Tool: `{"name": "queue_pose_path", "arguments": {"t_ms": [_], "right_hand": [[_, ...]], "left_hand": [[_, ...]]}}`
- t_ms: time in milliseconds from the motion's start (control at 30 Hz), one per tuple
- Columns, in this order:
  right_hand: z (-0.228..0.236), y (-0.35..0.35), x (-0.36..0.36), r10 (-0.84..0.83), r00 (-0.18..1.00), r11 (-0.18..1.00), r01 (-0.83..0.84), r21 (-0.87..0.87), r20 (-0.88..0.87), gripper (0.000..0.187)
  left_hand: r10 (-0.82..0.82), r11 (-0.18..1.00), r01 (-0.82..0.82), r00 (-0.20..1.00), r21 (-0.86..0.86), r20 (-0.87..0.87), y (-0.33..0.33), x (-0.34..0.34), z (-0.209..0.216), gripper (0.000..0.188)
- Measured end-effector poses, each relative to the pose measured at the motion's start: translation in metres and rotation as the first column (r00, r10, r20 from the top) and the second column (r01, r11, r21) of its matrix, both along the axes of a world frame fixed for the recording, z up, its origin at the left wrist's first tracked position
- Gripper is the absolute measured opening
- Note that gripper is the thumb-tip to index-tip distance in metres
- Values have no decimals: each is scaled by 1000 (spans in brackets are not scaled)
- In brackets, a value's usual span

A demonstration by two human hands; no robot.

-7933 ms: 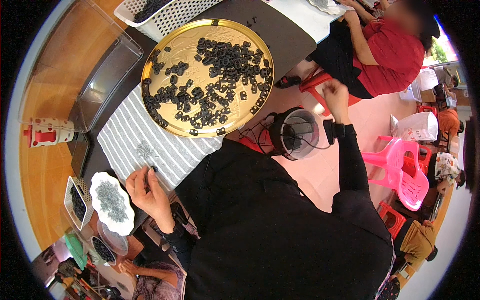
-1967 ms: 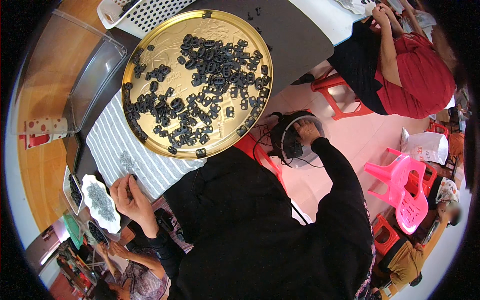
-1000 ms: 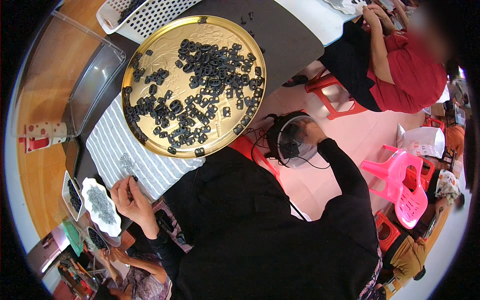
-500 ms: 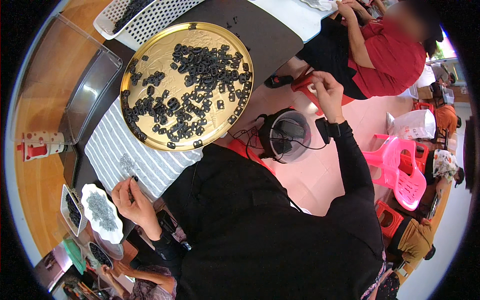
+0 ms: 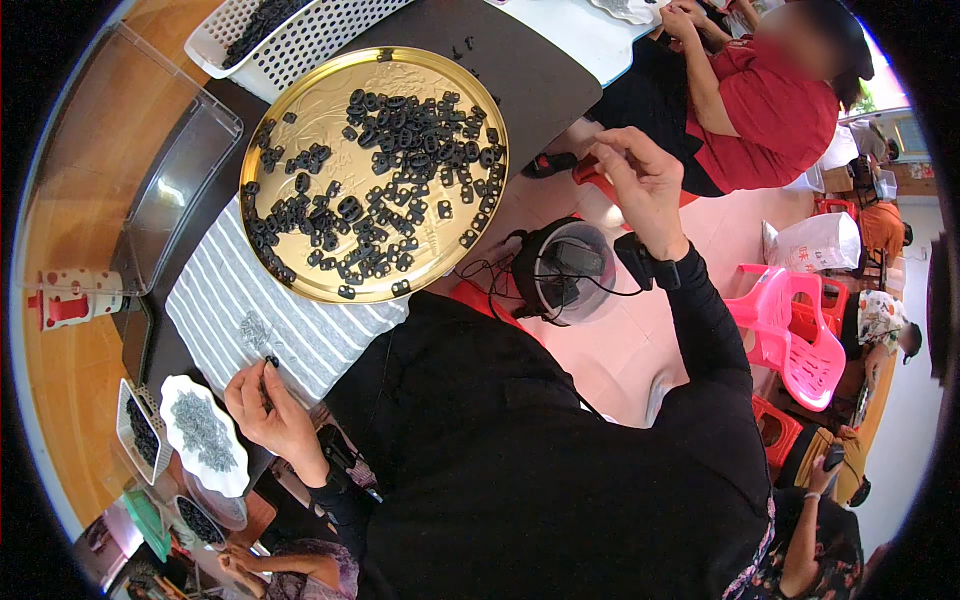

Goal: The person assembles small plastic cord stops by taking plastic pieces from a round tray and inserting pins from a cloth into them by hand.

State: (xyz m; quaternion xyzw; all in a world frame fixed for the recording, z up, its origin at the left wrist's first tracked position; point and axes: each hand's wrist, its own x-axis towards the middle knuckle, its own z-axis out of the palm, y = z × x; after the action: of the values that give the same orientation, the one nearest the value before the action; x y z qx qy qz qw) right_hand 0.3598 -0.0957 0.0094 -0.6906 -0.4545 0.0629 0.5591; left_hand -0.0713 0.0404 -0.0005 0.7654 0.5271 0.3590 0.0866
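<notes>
My left hand (image 5: 272, 415) is closed in a pinch at the edge of a grey-and-white striped cloth (image 5: 205, 275). Between its fingertips shows a small black part (image 5: 272, 361). Beside it on the cloth lies a little heap of small clear pieces (image 5: 256, 328). My right hand (image 5: 645, 185) is raised out over the floor on the right, thumb and fingers drawn together; what they hold, if anything, is too small to tell. A round gold tray (image 5: 330, 120) rests partly on the cloth, with many small black plastic parts (image 5: 410, 135) scattered and heaped on it.
Left of my left hand stand a white scalloped dish (image 5: 236, 482) of clear pieces and a white basket (image 5: 127, 432) of black parts. A perforated white basket (image 5: 330, 35) is behind the tray. A clear bin (image 5: 600, 290) stands below my right hand. A person in red (image 5: 770, 120) sits at right.
My right hand has shifted slightly left and up, its fingers turned more to the left. My left hand stays almost in place with the black part. The view has shifted slightly.
</notes>
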Motion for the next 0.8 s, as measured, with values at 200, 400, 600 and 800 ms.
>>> {"name": "queue_pose_path", "arguments": {"t_ms": [200,400,600,800], "right_hand": [[-50,-38,29,-63,987,966,23,-258,-149,17],[-215,-127,66,237,928,556,114,-823,288,36],[-266,-138,56,289,927,287,152,-946,237,56],[-283,-128,46,344,901,221,195,-956,263,75]], "left_hand": [[9,999,-7,999,-52,45,1,1,-2,12],[-13,1000,13,1000,-5,3,5,6,-2,11],[11,1000,-10,999,-7,30,1,2,-6,10],[23,999,-22,999,31,-33,2,2,-4,10]]}}
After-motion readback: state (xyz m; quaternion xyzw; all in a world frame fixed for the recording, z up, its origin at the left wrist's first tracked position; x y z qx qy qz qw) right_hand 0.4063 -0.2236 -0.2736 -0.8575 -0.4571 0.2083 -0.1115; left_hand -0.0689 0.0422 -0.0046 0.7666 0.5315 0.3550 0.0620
